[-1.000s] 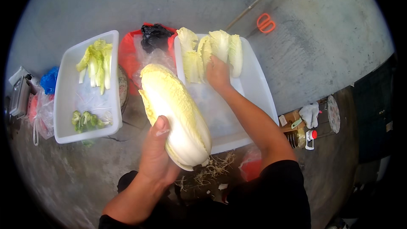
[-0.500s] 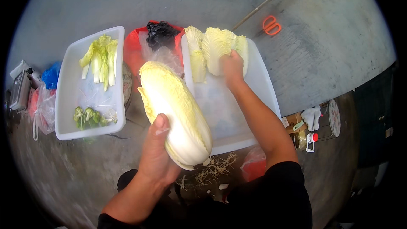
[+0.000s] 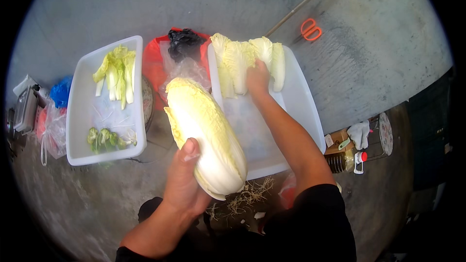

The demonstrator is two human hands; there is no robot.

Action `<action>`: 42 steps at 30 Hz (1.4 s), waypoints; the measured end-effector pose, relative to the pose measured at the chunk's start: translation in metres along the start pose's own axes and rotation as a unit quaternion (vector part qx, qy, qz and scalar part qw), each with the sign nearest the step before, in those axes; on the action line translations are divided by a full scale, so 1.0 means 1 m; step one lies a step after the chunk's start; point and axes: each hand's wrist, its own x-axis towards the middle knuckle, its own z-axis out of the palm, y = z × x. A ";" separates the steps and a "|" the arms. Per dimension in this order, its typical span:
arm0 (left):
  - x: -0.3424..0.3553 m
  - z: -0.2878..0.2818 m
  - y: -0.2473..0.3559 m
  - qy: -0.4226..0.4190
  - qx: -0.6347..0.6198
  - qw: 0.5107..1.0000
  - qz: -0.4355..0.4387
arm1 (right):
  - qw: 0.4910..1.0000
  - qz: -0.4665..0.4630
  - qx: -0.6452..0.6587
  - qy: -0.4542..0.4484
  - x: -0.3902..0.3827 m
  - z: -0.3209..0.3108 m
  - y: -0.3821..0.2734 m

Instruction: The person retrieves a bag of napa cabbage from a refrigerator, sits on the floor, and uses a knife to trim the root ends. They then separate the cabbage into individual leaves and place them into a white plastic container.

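Observation:
A large napa cabbage (image 3: 213,140), pale yellow at the top and white at the base, tilts in front of me. My left hand (image 3: 185,182) grips it low on its left side, the thumb across the front; the other fingers are hidden behind it. My right hand (image 3: 257,77) reaches into the right white tray (image 3: 252,148), closed on one of the loose napa cabbage leaves (image 3: 238,63) along its far end. Those leaves lie side by side, and its fingertips are partly hidden among them.
A left white tray (image 3: 77,116) holds leafy stalks (image 3: 115,75) and green florets (image 3: 104,138). Between the trays sit red and black plastic bags (image 3: 185,43). Orange-handled scissors (image 3: 310,29) lie beyond the right tray. Dry roots (image 3: 242,199) litter the floor below; a red-capped bottle (image 3: 360,157) stands right.
My right hand has shifted slightly left and nearer, and the leaves under it now lie more spread apart. The cabbage in my left hand has moved slightly right and lower in view.

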 end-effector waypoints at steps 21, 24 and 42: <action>-0.002 -0.004 0.002 0.010 0.014 1.000 -0.012 | 0.965 0.132 0.206 -0.099 -0.036 0.016 -0.032; -0.002 -0.001 0.000 -0.002 0.017 1.000 -0.015 | 0.950 0.051 0.261 -0.164 -0.032 0.020 -0.009; -0.002 -0.001 -0.003 -0.015 -0.001 1.000 -0.026 | 0.961 0.104 0.070 -0.245 -0.032 0.007 -0.029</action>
